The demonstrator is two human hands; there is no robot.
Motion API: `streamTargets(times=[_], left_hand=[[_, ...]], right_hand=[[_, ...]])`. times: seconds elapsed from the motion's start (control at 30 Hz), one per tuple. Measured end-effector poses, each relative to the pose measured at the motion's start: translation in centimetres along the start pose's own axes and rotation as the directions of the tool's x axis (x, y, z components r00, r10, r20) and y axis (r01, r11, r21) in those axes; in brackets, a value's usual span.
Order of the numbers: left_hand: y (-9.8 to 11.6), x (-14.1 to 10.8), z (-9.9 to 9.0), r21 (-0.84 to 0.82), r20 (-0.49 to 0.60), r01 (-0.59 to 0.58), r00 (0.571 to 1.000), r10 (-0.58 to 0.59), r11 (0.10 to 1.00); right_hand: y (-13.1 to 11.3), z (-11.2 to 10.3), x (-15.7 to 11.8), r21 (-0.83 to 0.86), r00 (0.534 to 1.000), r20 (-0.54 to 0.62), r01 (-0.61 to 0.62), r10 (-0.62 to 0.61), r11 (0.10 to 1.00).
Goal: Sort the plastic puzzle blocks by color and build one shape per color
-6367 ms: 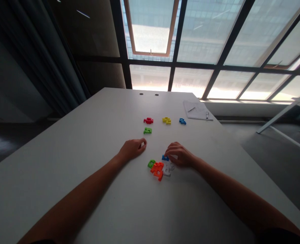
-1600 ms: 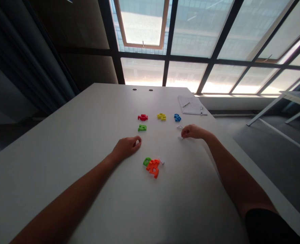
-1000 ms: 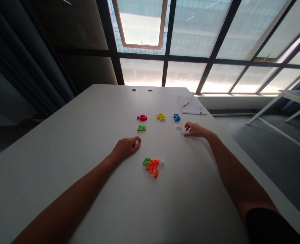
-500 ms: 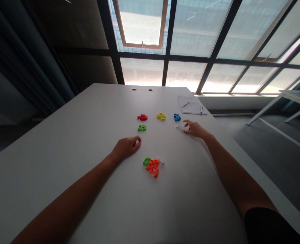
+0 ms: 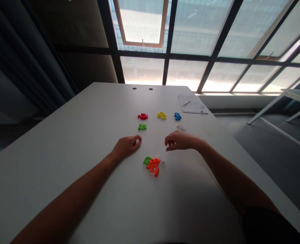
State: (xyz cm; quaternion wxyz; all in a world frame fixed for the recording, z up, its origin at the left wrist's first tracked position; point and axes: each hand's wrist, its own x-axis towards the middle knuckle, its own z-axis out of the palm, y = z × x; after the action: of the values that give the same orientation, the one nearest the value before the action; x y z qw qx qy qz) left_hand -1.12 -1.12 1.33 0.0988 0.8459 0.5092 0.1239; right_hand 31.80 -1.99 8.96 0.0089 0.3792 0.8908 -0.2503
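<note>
Between our hands and just below them, orange plastic puzzle pieces [image 5: 153,167] touch a green piece [image 5: 147,161], with a small white piece [image 5: 161,160] just beside them. Our left hand [image 5: 126,148] rests narrowly curled on the white table [image 5: 63,162], perhaps empty; the curl hides its palm. Our right hand [image 5: 180,141], half-open and holding nothing, is nearest the small white piece.

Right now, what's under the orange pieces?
The orange pieces sit on the white table, pressed against a green piece. Whatever lies directly beneath them is covered and cannot be seen.
</note>
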Motion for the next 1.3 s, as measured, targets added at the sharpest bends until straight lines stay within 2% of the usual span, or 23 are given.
streamTargets(times=[0.13,0.23,0.4,0.5,0.63,0.73,0.9,1.1,1.3], left_hand=[[-0.1,0.0,0.1,0.008,-0.007,-0.003,1.0,0.003,1.0],[-0.2,0.1,0.2,0.002,-0.009,-0.003,1.0,0.003,1.0],[-0.3,0.2,0.4,-0.003,-0.009,0.006,1.0,-0.006,1.0],[-0.3,0.2,0.4,-0.01,-0.012,0.002,1.0,-0.002,1.0],[-0.2,0.2,0.4,-0.006,-0.018,0.001,1.0,-0.001,1.0],[-0.2,0.2,0.3,-0.004,-0.015,-0.001,1.0,0.001,1.0],[-0.1,0.2,0.3,-0.011,-0.007,0.008,1.0,-0.008,1.0],[-0.2,0.2,0.3,-0.008,-0.008,0.006,1.0,-0.006,1.0],[-0.4,0.2,0.5,-0.014,-0.018,0.004,1.0,-0.004,1.0]], right_hand=[[-3.0,2.1,1.4,-0.006,0.986,0.164,0.037,-0.035,0.999],[-3.3,2.6,1.6,-0.025,0.984,0.176,0.039,-0.034,0.999],[-1.5,2.2,1.4,-0.095,0.999,0.034,0.02,-0.017,0.995],[0.5,2.1,1.4,-0.134,0.995,-0.094,-0.046,0.034,0.99],[3.9,2.4,1.5,-0.182,0.936,-0.337,-0.171,0.102,0.968],[6.3,2.7,1.5,-0.256,0.892,-0.442,-0.224,0.093,0.94],[8.8,2.8,1.1,-0.317,0.842,-0.53,-0.307,0.101,0.897],[10.5,2.6,0.3,-0.305,0.783,-0.599,-0.416,0.167,0.856],[11.2,2.4,-0.1,-0.28,0.762,-0.611,-0.464,0.217,0.841]])
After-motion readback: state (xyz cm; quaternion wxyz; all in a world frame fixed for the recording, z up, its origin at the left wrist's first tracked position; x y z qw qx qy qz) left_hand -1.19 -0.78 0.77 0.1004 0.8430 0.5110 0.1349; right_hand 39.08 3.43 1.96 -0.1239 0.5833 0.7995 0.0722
